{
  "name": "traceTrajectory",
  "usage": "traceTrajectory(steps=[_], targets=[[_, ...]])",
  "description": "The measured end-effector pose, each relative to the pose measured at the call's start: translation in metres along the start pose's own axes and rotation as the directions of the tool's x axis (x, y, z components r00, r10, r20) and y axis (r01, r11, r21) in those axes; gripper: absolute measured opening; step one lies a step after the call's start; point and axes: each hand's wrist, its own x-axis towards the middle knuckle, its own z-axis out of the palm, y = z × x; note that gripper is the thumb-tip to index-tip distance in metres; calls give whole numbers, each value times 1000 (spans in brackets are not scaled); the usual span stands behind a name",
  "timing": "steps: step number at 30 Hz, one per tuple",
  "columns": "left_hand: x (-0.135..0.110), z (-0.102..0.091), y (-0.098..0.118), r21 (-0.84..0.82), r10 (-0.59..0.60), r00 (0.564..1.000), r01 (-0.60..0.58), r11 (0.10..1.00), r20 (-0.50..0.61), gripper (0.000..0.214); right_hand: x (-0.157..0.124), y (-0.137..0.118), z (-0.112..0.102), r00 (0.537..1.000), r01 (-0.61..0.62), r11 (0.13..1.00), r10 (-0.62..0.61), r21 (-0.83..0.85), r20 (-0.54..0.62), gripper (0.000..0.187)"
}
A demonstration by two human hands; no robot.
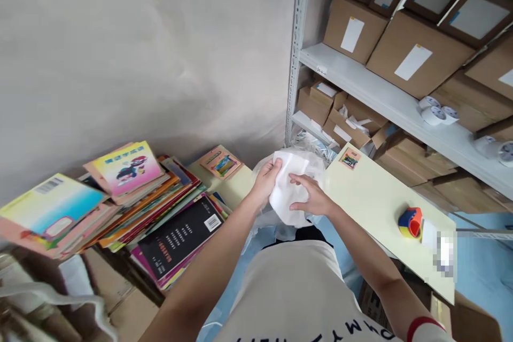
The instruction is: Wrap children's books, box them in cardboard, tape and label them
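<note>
Both my hands hold a white plastic bag (pixel 285 192) in front of my chest, above the gap between two cream tables. My left hand (pixel 266 177) grips the bag's upper left edge with fingers curled over it. My right hand (pixel 312 196) lies across the bag's right side, fingers pressed on it. More crumpled clear plastic (pixel 310 150) lies just behind the bag.
A sliding heap of colourful picture books (pixel 132 197) covers the left table. One thin booklet (pixel 221 162) lies near the wall, another (pixel 350 158) on the right table (pixel 372 197), with a tape dispenser (pixel 410 222). Metal shelves (pixel 385 97) hold cardboard boxes and tape rolls (pixel 435 111).
</note>
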Motion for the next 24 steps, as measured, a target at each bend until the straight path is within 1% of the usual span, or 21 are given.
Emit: traceTrajectory(steps=[1,3,4,5,7,9,13,14,15,16,17,18,19,20,21,22,23,24], targets=[[2,6,-3,-3,-41,998,41,999,40,61,-1,2,0,999,-12,1000,13,22,-32,74],[5,16,-8,15,-85,993,84,996,83,61,-5,4,-3,996,-12,995,21,97,-88,48],[6,21,-10,31,-87,992,85,996,88,60,-8,4,-6,995,-10,987,26,159,-95,39],[8,26,-12,48,-78,993,74,996,86,60,-12,4,-9,995,-15,972,37,235,-88,34],[12,35,-15,87,-36,996,30,996,78,58,-22,3,-15,995,-58,921,86,385,-57,35],[17,46,-18,139,16,997,-27,990,80,55,-34,5,-21,984,-134,861,174,491,-37,41],[35,69,-27,240,89,990,-112,964,105,46,-64,18,-36,931,-309,757,364,576,22,42],[39,75,-31,258,97,991,-119,959,96,44,-72,22,-41,914,-337,732,405,593,19,43],[43,82,-35,281,114,991,-129,951,69,42,-81,26,-46,895,-347,711,445,612,-10,44],[46,88,-39,313,149,989,-149,938,25,41,-91,30,-52,871,-341,695,486,633,-64,45],[47,95,-42,357,209,978,-187,915,-24,43,-99,34,-58,837,-325,685,529,652,-139,45],[45,103,-46,412,292,955,-243,878,-59,48,-108,38,-64,788,-302,683,571,665,-229,46],[41,112,-48,467,381,922,-310,828,-63,52,-116,41,-70,728,-278,687,607,672,-319,45],[34,121,-51,508,452,892,-379,773,-22,52,-124,44,-77,663,-256,693,633,674,-399,45],[26,132,-53,526,481,874,-442,727,68,48,-131,46,-83,600,-232,700,650,676,-466,45],[15,144,-55,517,463,865,-490,702,192,41,-137,49,-89,547,-206,706,657,678,-518,45],[5,156,-58,489,394,857,-513,705,331,33,-142,51,-95,511,-174,711,657,682,-554,45],[-6,170,-61,459,295,838,-508,729,459,26,-147,54,-100,491,-137,711,653,690,-576,46]])
